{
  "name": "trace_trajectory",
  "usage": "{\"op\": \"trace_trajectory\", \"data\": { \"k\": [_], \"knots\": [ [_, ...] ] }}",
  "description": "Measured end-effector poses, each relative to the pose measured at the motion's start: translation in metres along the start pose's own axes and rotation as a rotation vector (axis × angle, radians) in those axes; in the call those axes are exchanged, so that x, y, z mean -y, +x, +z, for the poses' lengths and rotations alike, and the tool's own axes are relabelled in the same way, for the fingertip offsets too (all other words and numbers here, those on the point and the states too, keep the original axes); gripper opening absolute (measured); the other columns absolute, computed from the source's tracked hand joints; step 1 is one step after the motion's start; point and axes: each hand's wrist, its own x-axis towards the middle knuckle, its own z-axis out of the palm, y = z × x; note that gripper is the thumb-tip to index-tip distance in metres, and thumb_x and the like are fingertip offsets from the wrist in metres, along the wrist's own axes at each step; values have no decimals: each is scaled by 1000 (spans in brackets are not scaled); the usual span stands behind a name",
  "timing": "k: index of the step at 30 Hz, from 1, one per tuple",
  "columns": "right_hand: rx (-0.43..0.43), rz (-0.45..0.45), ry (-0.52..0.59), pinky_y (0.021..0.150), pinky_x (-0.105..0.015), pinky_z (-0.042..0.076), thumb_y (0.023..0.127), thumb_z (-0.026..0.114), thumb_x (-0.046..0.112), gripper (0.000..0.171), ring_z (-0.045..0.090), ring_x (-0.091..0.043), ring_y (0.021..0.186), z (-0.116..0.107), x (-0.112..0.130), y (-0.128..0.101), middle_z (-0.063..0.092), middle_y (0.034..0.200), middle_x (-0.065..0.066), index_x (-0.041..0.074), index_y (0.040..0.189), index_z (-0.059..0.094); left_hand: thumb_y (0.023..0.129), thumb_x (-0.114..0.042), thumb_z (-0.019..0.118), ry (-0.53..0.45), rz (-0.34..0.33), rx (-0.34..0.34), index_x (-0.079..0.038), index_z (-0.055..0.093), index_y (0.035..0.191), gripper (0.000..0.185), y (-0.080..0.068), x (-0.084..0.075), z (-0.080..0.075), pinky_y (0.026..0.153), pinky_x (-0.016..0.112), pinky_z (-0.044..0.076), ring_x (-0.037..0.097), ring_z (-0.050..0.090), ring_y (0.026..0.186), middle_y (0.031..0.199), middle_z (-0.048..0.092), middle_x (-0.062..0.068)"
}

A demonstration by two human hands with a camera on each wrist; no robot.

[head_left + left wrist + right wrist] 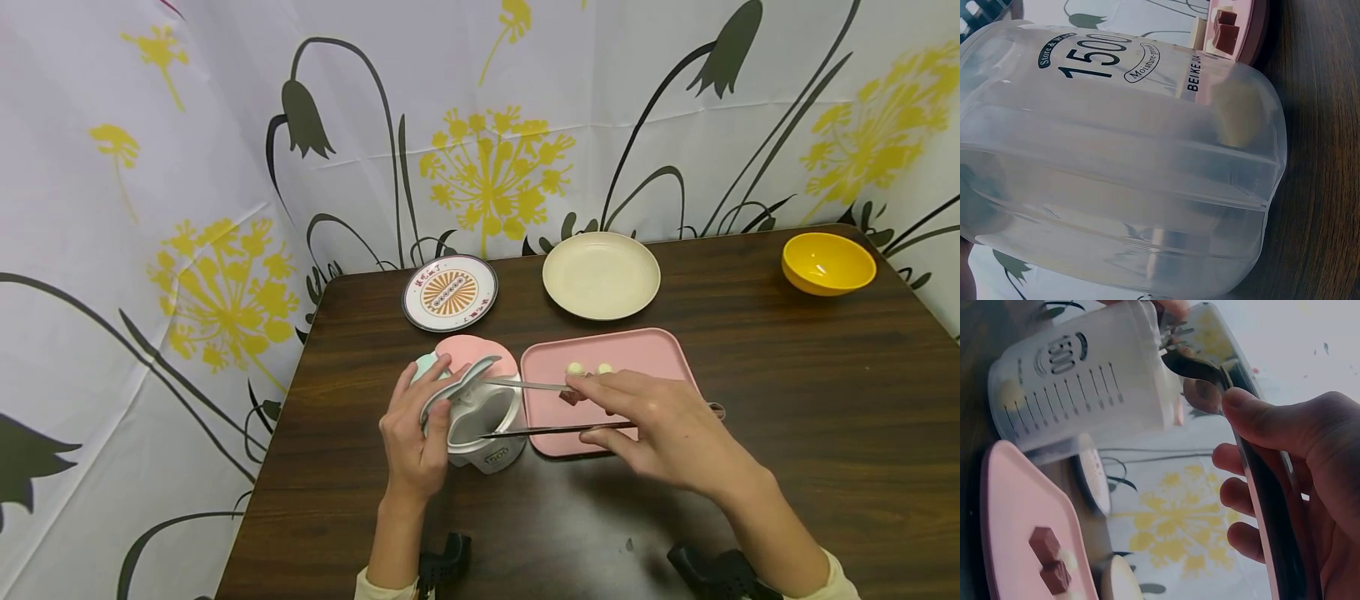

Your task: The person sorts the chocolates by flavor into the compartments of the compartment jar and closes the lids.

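Note:
My right hand (660, 421) grips a pair of metal tongs (1272, 506), whose spread arms reach left to the open mouth of a clear storage container (498, 454). In the right wrist view the tong tips, one pronged, are by the container's rim; I see no food between them. With thumb and fingers, my left hand (416, 425) holds the raised grey lid flap (468, 385). Pink and mint lid sections lie behind it. A pale piece (1238, 119) sits low in the container. Chocolate pieces (1055, 576) and small white pieces (575, 369) lie on a pink tray (652, 354).
Behind the container stands a patterned plate (450, 292), with a cream plate (600, 275) to its right. A yellow bowl (828, 265) is at the far right of the dark wooden table (810, 400). A printed cloth (525, 75) hangs along the back edge.

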Motion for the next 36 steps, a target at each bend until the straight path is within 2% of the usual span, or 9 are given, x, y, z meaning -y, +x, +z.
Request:
{"op": "trace_trajectory", "data": {
  "k": [2, 5, 8, 12, 18, 22, 28, 36],
  "knots": [
    [-10, 14, -16, 73, -20, 49, 80, 80, 25, 60, 61, -1, 90, -5, -3, -2, 65, 110, 17, 19, 136, 60, 100, -23, 47, 1, -1, -1, -3, 73, 106, 34, 0, 0, 0, 109, 53, 32, 31, 65, 112, 110, 72, 12],
    [-46, 50, -59, 54, -20, 42, 79, 80, 30, 56, 55, 1, 77, -11, -12, -8, 64, 100, 18, 19, 132, 63, 99, -23, 47, 0, -5, -2, -3, 73, 106, 33, -1, 0, 0, 109, 51, 32, 30, 64, 112, 110, 72, 12],
    [-77, 118, -114, 53, -25, 43, 77, 81, 30, 55, 55, 0, 73, -16, -24, -16, 63, 90, 15, 18, 128, 66, 99, -22, 47, -1, -10, -2, -3, 73, 106, 33, -1, 0, 0, 110, 51, 32, 30, 64, 113, 110, 72, 12],
    [-85, 237, -189, 50, -28, 41, 73, 84, 25, 58, 53, -4, 64, -16, -41, -29, 64, 85, 9, 15, 127, 66, 99, -22, 48, -4, -12, 0, -3, 73, 106, 33, -2, 1, 0, 109, 53, 32, 30, 64, 113, 110, 72, 12],
    [-42, 419, -241, 47, -29, 36, 77, 83, 25, 48, 50, -8, 58, -6, -64, -45, 66, 82, 5, 17, 122, 67, 98, -21, 48, -3, -16, 2, -3, 73, 107, 33, -2, 1, 0, 108, 54, 32, 30, 64, 113, 110, 72, 11],
    [-8, 503, -246, 46, -30, 34, 79, 81, 27, 45, 47, -8, 55, 4, -76, -55, 63, 74, 6, 13, 120, 69, 98, -21, 48, -2, -17, -1, -3, 74, 107, 33, -1, 1, 1, 107, 56, 33, 30, 64, 113, 109, 72, 11],
    [48, 559, -231, 48, -34, 39, 82, 79, 30, 45, 53, -11, 58, 15, -88, -65, 63, 73, 6, 13, 121, 68, 99, -22, 48, -3, -17, -2, -3, 74, 106, 33, -1, 1, 0, 108, 55, 33, 30, 64, 113, 109, 72, 11],
    [80, 599, -218, 49, -33, 37, 83, 78, 31, 47, 50, -13, 59, 21, -95, -66, 61, 72, 5, 12, 125, 67, 99, -23, 47, -5, -12, -2, -3, 73, 106, 34, -1, 1, 0, 108, 53, 33, 30, 64, 113, 109, 72, 12]
  ]
}}
